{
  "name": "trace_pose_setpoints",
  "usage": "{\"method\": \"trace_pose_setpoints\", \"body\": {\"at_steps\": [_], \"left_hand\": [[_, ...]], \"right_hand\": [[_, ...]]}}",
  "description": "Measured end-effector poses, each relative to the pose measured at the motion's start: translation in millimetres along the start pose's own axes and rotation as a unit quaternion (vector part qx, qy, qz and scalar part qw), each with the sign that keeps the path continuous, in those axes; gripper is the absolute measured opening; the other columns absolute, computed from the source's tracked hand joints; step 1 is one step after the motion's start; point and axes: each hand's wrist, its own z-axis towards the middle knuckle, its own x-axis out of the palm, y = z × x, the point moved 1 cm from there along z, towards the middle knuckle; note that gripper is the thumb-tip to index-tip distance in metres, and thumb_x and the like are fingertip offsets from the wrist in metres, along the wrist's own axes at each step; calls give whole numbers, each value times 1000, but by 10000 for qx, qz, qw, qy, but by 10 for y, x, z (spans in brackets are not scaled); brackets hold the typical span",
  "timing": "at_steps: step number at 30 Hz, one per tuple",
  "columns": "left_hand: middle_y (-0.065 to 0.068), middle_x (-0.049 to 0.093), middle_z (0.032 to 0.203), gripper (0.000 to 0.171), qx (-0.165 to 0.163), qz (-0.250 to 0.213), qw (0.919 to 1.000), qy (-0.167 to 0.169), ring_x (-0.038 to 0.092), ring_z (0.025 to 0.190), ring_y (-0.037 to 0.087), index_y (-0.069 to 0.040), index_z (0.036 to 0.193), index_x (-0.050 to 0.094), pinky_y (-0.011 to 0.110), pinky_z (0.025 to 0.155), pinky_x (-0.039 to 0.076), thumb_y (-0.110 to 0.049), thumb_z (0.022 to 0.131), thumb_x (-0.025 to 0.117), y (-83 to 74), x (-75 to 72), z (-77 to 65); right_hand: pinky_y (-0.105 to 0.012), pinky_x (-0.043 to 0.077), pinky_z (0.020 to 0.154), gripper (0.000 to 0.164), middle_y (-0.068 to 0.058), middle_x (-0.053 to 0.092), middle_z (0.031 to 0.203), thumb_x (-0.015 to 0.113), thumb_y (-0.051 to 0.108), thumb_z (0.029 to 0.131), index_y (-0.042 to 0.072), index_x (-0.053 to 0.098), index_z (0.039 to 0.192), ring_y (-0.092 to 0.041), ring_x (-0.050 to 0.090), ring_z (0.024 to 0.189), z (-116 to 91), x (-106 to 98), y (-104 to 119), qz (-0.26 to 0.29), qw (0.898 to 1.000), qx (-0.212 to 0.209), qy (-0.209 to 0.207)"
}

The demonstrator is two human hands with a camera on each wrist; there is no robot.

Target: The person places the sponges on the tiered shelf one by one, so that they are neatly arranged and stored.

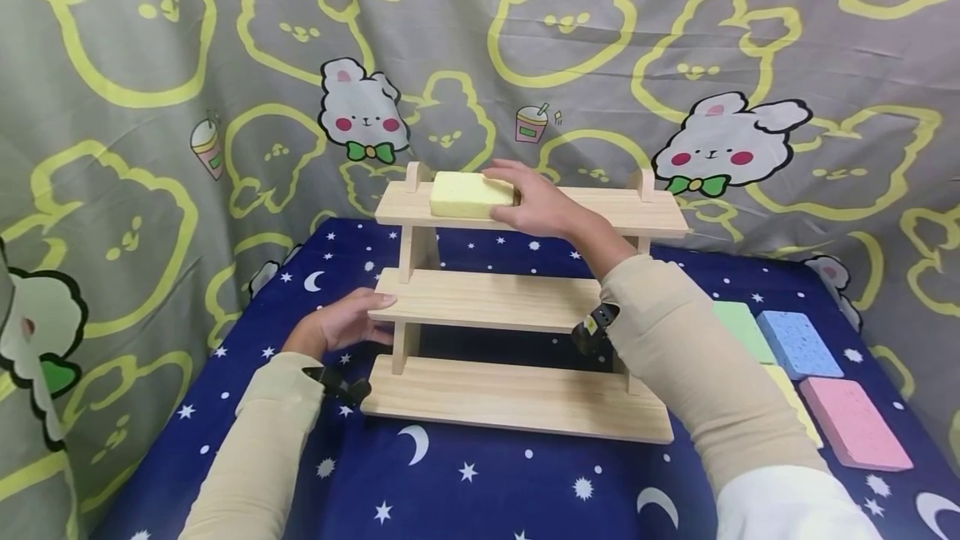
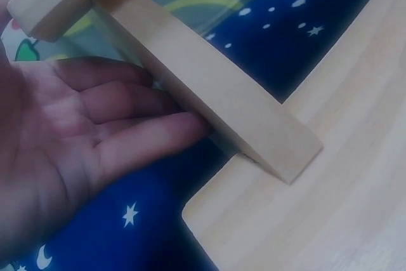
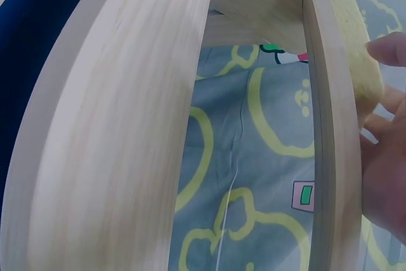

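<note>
A three-tier wooden display shelf stands on the table. On its top tier, toward the left end, lies a yellow sponge block. My right hand grips the block's right end, thumb at the front and fingers over the far side; the right wrist view shows the thumb against the yellow sponge. At the left end of the middle tier, my left hand holds the shelf, thumb on top and fingers below. In the left wrist view, those fingers touch the slanted wooden upright.
Right of the shelf lie a green block, a blue block, a pink block and another yellow block, partly behind the right sleeve. A dark blue star-patterned cloth covers the table. A patterned curtain hangs behind.
</note>
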Motion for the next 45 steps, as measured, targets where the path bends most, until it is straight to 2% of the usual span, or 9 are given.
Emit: {"method": "trace_pose_setpoints", "body": {"at_steps": [4, 10, 14, 19, 24, 30, 33, 38, 45], "left_hand": [[11, 57, 113, 56, 29, 39, 10000, 63, 55, 107, 25, 10, 135, 33, 55, 90, 46, -24, 93, 47, -14, -10, -7], [12, 56, 114, 63, 43, 62, 9999, 121, 55, 108, 24, 12, 137, 29, 55, 91, 46, -26, 92, 50, -28, -15, -16], [12, 56, 113, 61, 45, 44, 9999, 130, 55, 107, 25, 12, 137, 30, 55, 90, 46, -25, 92, 49, -26, -5, -14], [12, 56, 113, 59, 37, 80, 9999, 91, 55, 107, 25, 12, 136, 31, 54, 90, 47, -25, 92, 48, -25, -10, -13], [12, 56, 113, 60, 37, 59, 9999, 132, 56, 106, 25, 13, 135, 31, 54, 89, 47, -25, 92, 48, -19, -17, -12], [10, 58, 111, 60, 59, 38, 9998, 195, 56, 106, 24, 12, 135, 32, 54, 89, 47, -26, 92, 49, -10, -25, -5], [10, 58, 112, 60, 48, 63, 9998, 190, 56, 106, 24, 12, 135, 32, 54, 90, 46, -25, 92, 49, -16, -26, -3], [10, 58, 112, 57, 70, 67, 9998, 170, 57, 106, 23, 11, 135, 33, 54, 89, 47, -25, 92, 47, -22, -25, 2], [11, 58, 113, 57, 12, -18, 9999, 153, 57, 107, 24, 10, 136, 32, 56, 91, 45, -24, 93, 46, 0, -28, -1]], "right_hand": [[-45, 29, 109, 62, -10, 25, 153, 58, 25, 87, 8, 39, 143, -29, 28, 138, -87, -55, -22, 8, 9999, 93, -123], [-45, 34, 106, 61, -8, 34, 149, 60, 30, 88, 11, 40, 142, -31, 40, 130, -228, -136, -86, -14, 9992, 192, -356], [-42, 33, 108, 60, -9, 36, 148, 60, 29, 90, 9, 39, 142, -30, 38, 133, -335, -167, -146, 174, 9985, 279, -427], [-42, 36, 106, 57, -11, 39, 145, 58, 32, 91, 13, 40, 142, -31, 39, 133, -484, -194, -211, 210, 9964, 464, -681], [-45, 39, 103, 58, -14, 44, 142, 58, 36, 91, 12, 42, 141, -32, 45, 129, -673, -249, -272, -19, 9919, 775, -1007], [-48, 36, 105, 57, -17, 46, 139, 57, 38, 91, 11, 43, 140, -33, 44, 128, -919, -328, -388, -456, 9849, 1087, -1270], [-49, 37, 104, 58, -19, 47, 139, 57, 38, 91, 10, 43, 140, -34, 45, 127, -1040, -375, -433, -510, 9819, 1174, -1393], [-52, 36, 103, 56, -21, 46, 137, 56, 35, 92, 6, 44, 139, -37, 45, 126, -1261, -450, -503, -570, 9787, 1121, -1620], [-58, 41, 94, 49, -21, 47, 136, 59, 21, 91, 4, 48, 135, -41, 49, 119, -1624, -452, -603, -795, 9663, 860, -2292]]}}
